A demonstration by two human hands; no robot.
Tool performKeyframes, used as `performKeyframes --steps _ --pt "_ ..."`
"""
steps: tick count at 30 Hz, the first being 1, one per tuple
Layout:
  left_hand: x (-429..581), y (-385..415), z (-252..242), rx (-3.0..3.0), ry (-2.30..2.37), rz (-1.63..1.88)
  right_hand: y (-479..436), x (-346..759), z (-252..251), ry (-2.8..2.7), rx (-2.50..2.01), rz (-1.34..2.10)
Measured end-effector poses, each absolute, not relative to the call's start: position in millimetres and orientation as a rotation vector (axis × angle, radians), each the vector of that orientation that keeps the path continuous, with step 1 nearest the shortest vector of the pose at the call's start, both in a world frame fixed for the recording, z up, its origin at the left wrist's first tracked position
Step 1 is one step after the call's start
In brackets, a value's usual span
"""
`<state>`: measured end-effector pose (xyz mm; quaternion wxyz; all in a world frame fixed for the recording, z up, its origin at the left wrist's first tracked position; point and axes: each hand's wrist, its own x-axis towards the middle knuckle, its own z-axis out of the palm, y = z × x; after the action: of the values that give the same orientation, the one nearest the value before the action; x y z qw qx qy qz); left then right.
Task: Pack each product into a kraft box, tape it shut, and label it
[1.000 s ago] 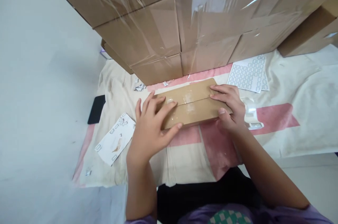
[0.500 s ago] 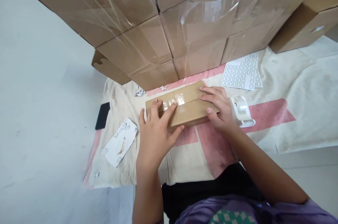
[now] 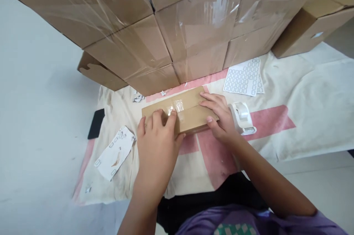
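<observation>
A flat brown cardboard box (image 3: 193, 117) lies on the cloth in front of me, with clear tape (image 3: 179, 106) across the seam of its top. My left hand (image 3: 157, 141) is closed over the box's left part, its curled fingers pressing on the top by the tape and its thumb at the near edge. At the other end my right hand (image 3: 221, 117) grips the box, fingers on top and thumb near the front edge. Just right of that hand stands a white tape dispenser (image 3: 243, 117). The box's left end is partly hidden by my left hand.
Large plastic-wrapped cartons (image 3: 193, 32) stand stacked behind the box. Another carton (image 3: 306, 24) is at the right. Label sheets (image 3: 242, 78), a torn label sheet (image 3: 114, 154), a black phone-like slab (image 3: 96, 123) and foil scraps (image 3: 138, 98) lie on the cloth (image 3: 312, 80).
The whole view has shifted, so things appear further left. My left fingers have curled and drawn closer together on the box top; my right hand keeps its hold.
</observation>
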<state>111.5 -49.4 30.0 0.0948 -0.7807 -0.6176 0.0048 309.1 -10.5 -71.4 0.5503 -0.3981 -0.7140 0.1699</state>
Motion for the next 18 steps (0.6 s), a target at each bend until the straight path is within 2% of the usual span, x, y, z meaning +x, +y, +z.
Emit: performKeyframes --steps 5,8,12,18 --pt "107.1 -54.8 29.4 -2.319 -1.814 -0.06 -52.9 347.7 -64.1 -1.549 -0.997 0.379" --pt "100.1 -54.7 30.6 -2.351 -1.813 -0.123 -75.7 382.8 -73.5 -1.393 -1.2 0.331" --pt "95.8 -56.5 33.0 -2.368 -1.841 -0.17 -95.2 411.0 -88.6 -1.249 -1.461 0.654" --pt "100.8 -63.8 29.6 -2.351 -1.942 -0.2 -109.1 419.8 -92.1 -0.952 -1.627 1.09"
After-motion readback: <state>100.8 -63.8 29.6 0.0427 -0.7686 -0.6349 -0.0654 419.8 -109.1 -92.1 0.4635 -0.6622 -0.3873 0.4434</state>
